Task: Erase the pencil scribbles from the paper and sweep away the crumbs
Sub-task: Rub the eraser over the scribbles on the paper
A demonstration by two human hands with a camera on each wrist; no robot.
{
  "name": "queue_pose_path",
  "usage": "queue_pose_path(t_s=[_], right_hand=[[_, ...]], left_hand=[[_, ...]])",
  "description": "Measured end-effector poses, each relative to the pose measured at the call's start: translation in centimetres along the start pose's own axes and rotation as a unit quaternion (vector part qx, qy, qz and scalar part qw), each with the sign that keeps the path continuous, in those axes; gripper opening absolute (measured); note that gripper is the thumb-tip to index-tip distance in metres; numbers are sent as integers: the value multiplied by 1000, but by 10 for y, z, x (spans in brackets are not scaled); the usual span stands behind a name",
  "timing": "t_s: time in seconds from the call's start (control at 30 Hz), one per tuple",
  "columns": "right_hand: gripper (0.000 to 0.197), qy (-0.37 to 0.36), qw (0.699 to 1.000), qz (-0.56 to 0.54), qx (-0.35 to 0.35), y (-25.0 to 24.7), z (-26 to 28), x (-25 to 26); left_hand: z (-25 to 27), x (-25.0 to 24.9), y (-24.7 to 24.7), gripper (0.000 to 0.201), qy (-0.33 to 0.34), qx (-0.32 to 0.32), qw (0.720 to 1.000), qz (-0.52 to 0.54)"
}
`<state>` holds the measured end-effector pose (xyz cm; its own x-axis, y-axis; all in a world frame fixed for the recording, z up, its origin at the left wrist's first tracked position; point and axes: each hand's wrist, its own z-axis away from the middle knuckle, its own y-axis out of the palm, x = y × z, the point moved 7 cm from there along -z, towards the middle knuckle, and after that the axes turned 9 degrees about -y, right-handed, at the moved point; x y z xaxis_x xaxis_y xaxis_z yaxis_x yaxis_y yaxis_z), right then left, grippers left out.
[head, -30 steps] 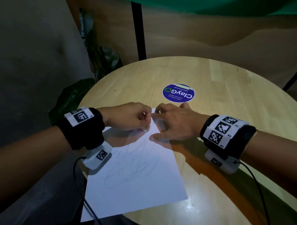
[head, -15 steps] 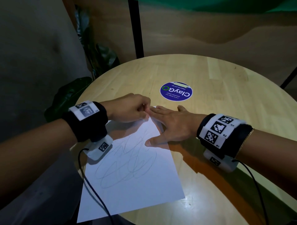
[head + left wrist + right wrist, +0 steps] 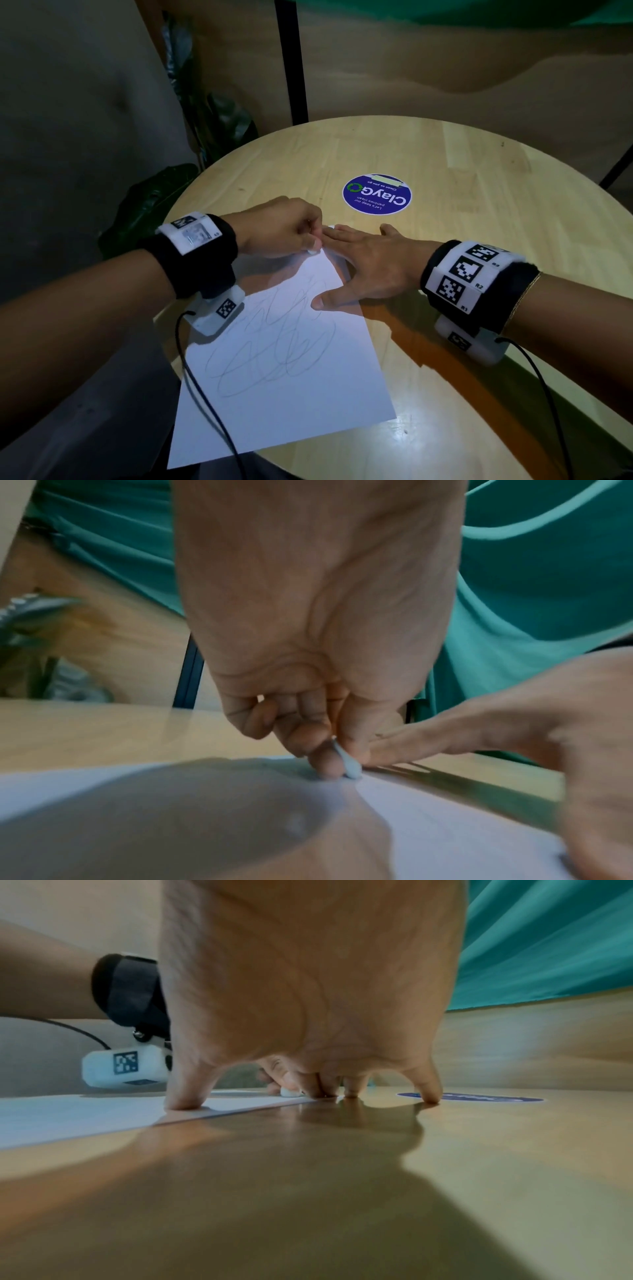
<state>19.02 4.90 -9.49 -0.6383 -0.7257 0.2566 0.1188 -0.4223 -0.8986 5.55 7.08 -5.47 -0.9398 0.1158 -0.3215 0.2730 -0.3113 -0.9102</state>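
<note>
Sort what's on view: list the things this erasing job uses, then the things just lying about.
In use:
paper
pencil scribbles
eraser, pinched by the left hand
right hand, pressing the paper flat

Lying about:
round blue sticker
wooden table
plant

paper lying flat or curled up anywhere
Flat: the paper lies spread on the table, its edge flush in the right wrist view under the right hand.

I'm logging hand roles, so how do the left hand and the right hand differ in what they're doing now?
The left hand curls and pinches a small white eraser; the right hand lies flat with fingers spread. The left hand's eraser touches the white sheet of paper; the right hand holds nothing, pressing down. Both meet at the sheet's far corner.
</note>
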Motion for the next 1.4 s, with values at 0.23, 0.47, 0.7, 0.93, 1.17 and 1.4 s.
queue_pose_path(t_s=[0.23,0.47,0.7,0.93,1.17,1.4], right_hand=[[114,-1,1000,-3,-4,-1,2,1],[114,-4,1000,-9,-7,0,-1,-1],[120,5,1000,1,-8,0,-1,-2],[116,7,1000,-2,2,-1,2,0],[121,13,1000,21,19,1,1,-2],[124,12,1000,15,20,2,1,-2]], left_hand=[[5,1,6,5,16,39,999,32],[18,-7,17,5,37,129,990,46],[25,-6,17,4,56,113,991,34],[23,4,6,4,51,30,998,-3],[24,10,-1,6,33,7,999,-31],[27,5,7,5,32,81,996,-13]])
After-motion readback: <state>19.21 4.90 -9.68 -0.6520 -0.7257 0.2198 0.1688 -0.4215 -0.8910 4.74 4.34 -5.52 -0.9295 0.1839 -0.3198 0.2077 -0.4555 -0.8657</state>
